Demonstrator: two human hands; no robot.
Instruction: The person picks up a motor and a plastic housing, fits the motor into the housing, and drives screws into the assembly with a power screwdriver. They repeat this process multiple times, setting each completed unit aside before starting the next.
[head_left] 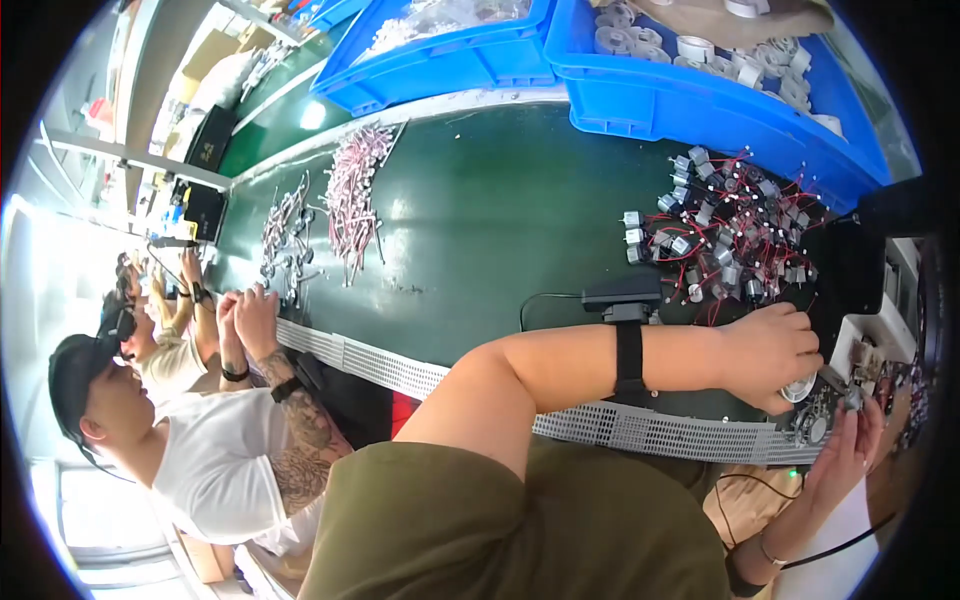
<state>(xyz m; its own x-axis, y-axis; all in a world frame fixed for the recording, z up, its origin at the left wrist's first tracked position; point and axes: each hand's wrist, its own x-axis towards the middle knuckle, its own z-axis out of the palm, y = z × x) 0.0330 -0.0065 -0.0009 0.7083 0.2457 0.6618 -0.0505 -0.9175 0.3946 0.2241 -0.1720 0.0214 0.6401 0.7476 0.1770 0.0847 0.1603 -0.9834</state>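
Observation:
At the right end of the green bench, my left hand (770, 357) is closed, its fingers curled around a round white part (799, 388) that shows only in part. My right hand (848, 445) is just beyond and nearer to me, its fingers pinched on a small silvery motor (853, 399). Between and under the hands is a cluster of small round metal pieces (815, 428), too small to name. A white machine or fixture (872, 345) stands right beside both hands. Behind my left hand lies a heap of small motors with red wires (725, 225).
Blue crates (640, 105) with white plastic rings and clear parts line the back. Bundles of pink-white wires (355, 195) and dark leads (288, 235) lie at the left. A perforated grey strip (650, 432) edges the bench. Co-workers (215, 460) sit at my left.

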